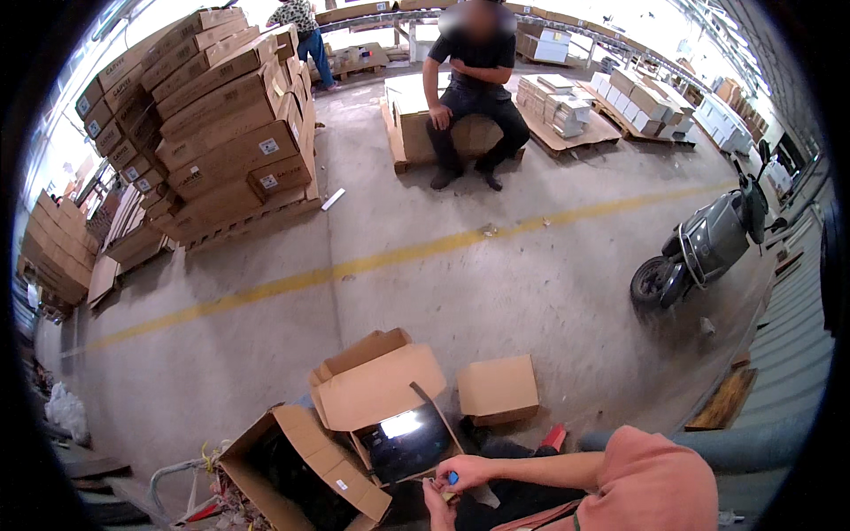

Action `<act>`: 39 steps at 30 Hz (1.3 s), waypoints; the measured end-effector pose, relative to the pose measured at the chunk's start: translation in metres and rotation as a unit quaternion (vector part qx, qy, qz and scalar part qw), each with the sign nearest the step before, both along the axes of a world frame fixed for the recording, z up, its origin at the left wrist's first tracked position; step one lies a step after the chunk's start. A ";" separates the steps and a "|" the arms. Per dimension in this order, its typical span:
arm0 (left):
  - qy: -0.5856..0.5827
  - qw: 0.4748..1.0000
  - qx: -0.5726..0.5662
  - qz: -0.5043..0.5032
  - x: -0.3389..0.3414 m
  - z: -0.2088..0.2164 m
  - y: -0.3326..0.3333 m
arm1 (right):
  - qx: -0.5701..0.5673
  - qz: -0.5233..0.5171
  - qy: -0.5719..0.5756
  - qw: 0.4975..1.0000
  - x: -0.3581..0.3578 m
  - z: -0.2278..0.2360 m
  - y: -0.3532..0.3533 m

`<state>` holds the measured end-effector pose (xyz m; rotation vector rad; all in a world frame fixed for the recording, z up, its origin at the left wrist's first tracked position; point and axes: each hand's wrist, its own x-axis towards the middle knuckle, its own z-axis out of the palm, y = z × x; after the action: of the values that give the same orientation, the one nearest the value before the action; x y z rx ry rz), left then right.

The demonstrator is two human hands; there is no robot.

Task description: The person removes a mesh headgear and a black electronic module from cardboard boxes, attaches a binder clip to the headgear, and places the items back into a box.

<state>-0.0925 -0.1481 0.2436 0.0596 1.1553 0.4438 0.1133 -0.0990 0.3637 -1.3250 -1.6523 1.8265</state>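
Here our right hand [467, 472] pinches a small blue thing [453, 478]; our left hand [436, 492], just nearer, curls beneath it, grip unclear; the open carton [381, 389] lies immediately left and farther.

Illumination is bright and even, daylight entering from the top of the frame, where the upper left and upper right burn out to white. The concrete floor [496, 292] shows only soft, short shadows. One sharp glare patch sits on the glossy black panel [405, 438] at lower centre. Fisheye distortion is strong: the yellow floor line [372, 261] bows, and a black vignette rings the frame. Detail softens toward the rim; one face at top centre is blurred.
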 end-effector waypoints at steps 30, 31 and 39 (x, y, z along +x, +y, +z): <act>-0.218 0.930 -0.118 0.270 -0.009 -0.011 -0.007 | 0.383 0.026 -0.163 0.909 -0.009 -0.024 -0.049; -0.228 0.929 -0.115 0.267 -0.006 -0.002 -0.003 | 0.365 0.017 -0.159 0.917 -0.007 -0.020 -0.048; 0.133 0.968 0.026 0.211 0.041 0.062 -0.009 | 0.161 -0.111 -0.216 0.957 -0.001 0.000 -0.033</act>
<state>-0.0515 -0.1570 0.3061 -0.0860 1.4257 0.8631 0.1127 -0.1317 0.3635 -1.7552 -1.8183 1.1327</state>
